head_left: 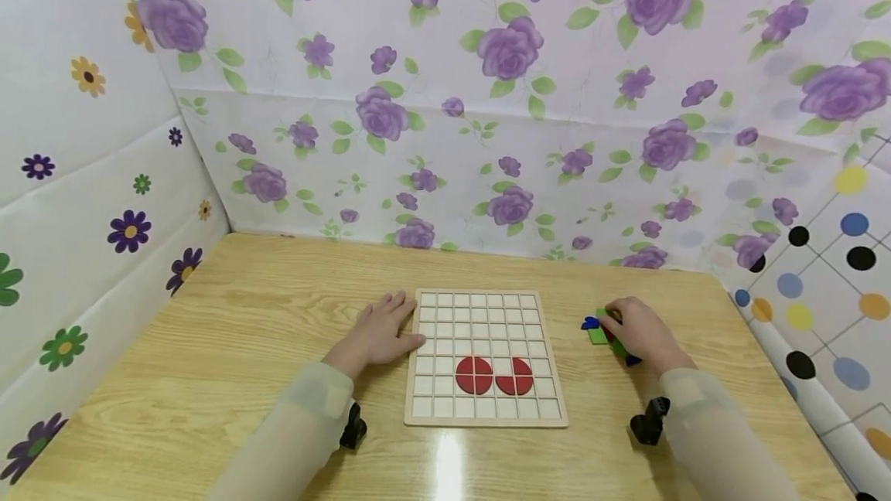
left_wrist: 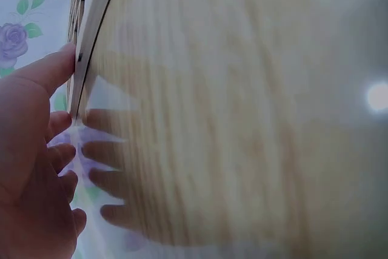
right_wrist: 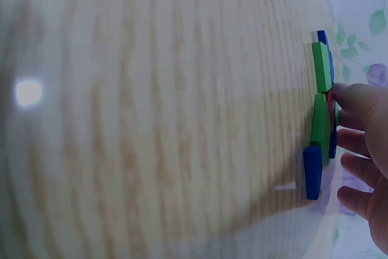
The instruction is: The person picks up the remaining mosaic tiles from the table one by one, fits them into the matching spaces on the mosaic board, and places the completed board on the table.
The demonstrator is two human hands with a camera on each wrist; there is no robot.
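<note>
A square wooden grid board (head_left: 487,417) lies on the table, with red quarter-circle pieces (head_left: 474,376) forming one full disc and a second disc lacking its upper left quarter. My left hand (head_left: 379,333) lies by the board's left edge, fingers spread; its thumb (left_wrist: 59,68) touches the frame. To the right of the board, my right hand (head_left: 639,329) reaches over a small group of pieces. Green pieces (right_wrist: 321,122), blue pieces (right_wrist: 313,173) and a red piece (right_wrist: 331,106) lie there. The right thumb meets the red piece; whether the fingers pinch it is hidden.
The wooden table (head_left: 278,284) meets a flower-printed cloth (head_left: 445,199) at the back. More printed cloth hangs at the left and right sides. A black wrist mount (head_left: 650,421) sits under the right forearm, and another black mount (head_left: 353,427) is at the left wrist.
</note>
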